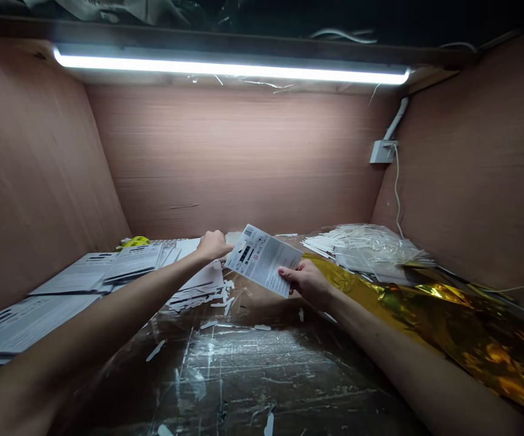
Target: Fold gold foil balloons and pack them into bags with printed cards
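A white printed card with a barcode and small text hangs tilted above the middle of the table. My right hand grips its lower right corner, thumb on top. Just left of the card's upper left edge is my left hand, fingers curled; whether something small is pinched in them is too small to make out. Below my left hand lies a heap of small white paper scraps.
Stacks of printed cards cover the left side. At the back right sit white strips in clear plastic, with gold foil in front. Loose scraps dot the film-covered table. A lamp hangs overhead.
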Demonstrator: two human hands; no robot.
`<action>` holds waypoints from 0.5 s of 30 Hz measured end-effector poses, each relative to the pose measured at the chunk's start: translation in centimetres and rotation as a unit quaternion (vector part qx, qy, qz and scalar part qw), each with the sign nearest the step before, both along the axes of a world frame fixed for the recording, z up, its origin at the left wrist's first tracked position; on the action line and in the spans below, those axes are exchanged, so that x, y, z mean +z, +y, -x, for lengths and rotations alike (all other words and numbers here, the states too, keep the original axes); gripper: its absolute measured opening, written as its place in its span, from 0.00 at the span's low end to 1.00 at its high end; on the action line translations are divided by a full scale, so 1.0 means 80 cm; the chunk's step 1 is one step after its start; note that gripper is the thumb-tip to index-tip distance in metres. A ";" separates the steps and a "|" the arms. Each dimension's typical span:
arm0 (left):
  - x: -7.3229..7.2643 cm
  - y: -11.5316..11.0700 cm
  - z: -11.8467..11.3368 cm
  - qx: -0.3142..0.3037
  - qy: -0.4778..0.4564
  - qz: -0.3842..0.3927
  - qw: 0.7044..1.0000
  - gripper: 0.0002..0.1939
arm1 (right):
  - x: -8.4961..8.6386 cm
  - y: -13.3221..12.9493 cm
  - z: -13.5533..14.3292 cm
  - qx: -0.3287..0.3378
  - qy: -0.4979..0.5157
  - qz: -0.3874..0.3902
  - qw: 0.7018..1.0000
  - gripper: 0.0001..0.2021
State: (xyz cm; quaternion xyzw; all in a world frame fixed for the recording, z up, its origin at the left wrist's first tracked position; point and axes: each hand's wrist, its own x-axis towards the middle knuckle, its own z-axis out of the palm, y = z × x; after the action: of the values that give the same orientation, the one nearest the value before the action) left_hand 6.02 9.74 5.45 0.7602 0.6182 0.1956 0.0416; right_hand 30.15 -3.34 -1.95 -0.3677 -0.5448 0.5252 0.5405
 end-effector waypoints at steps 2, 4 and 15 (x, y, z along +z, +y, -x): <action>0.000 0.021 -0.003 0.034 -0.004 0.036 0.999 0.17 | -0.002 -0.001 0.000 0.028 -0.006 0.002 1.000 0.23; -0.001 0.033 -0.004 0.050 -0.013 0.063 0.997 0.15 | -0.003 -0.001 -0.001 0.042 -0.015 0.002 0.999 0.23; 0.012 0.040 0.019 0.049 -0.202 0.054 0.977 0.11 | -0.004 0.004 -0.004 0.019 -0.062 0.014 0.998 0.21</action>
State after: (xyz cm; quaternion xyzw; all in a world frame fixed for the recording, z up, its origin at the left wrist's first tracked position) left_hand 4.47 12.91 6.42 0.6703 0.6434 0.3132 0.1965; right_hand 30.49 -3.03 -2.26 -0.3965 -0.5765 0.5194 0.4906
